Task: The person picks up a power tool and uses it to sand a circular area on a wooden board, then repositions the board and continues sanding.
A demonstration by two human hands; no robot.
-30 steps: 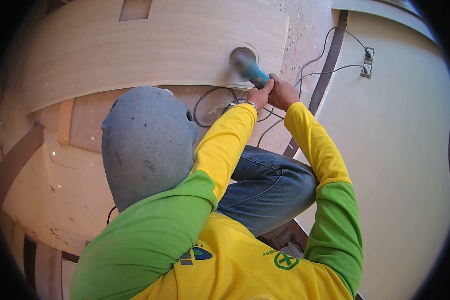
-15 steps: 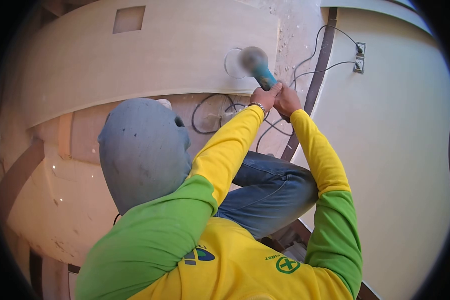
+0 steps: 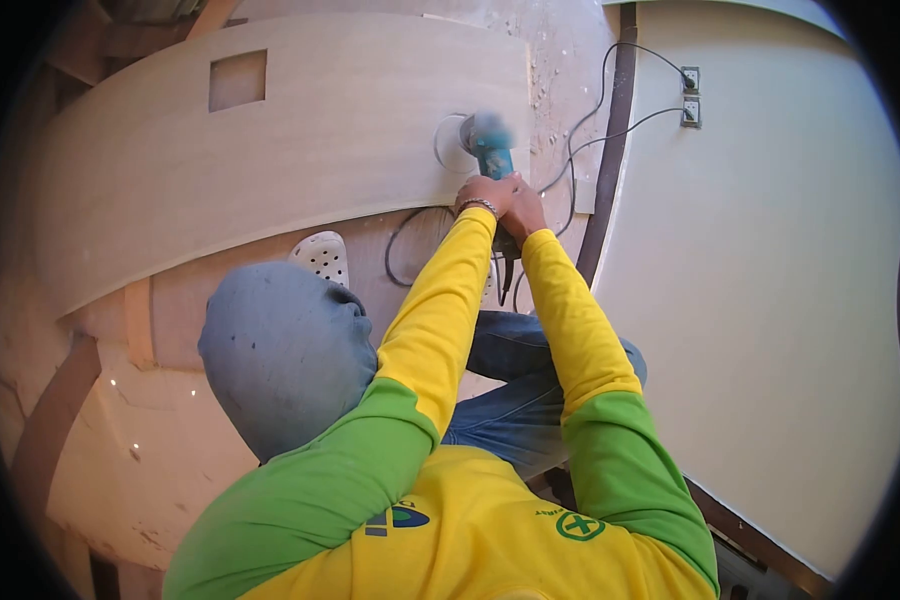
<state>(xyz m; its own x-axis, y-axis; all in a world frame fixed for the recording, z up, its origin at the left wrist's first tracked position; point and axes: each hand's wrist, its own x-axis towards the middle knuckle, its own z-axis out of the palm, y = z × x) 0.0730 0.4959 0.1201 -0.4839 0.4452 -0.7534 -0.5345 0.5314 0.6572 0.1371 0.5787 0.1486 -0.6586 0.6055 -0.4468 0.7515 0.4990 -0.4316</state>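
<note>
Reaches forward and away from the chest with both arms, left arm (image 3: 440, 290) nearly straight, right arm (image 3: 570, 330) bent a little at the elbow. Holds the wrists close together at the far end, with left grip (image 3: 485, 190) and right grip (image 3: 525, 210) touching side by side. Clenches both shut, fingers wrapped under, backs turned up toward the camera, right grip slightly nearer the body.

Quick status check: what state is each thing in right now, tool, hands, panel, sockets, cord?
power tool: held by both hands, head blurred, on the wood panel.
left hand: shut on the tool's handle.
right hand: shut on the handle behind the left.
wood panel: square cutout, round mark at the tool.
wall sockets: a cord plugged into each.
cord: slack, looped beside the panel.
</note>
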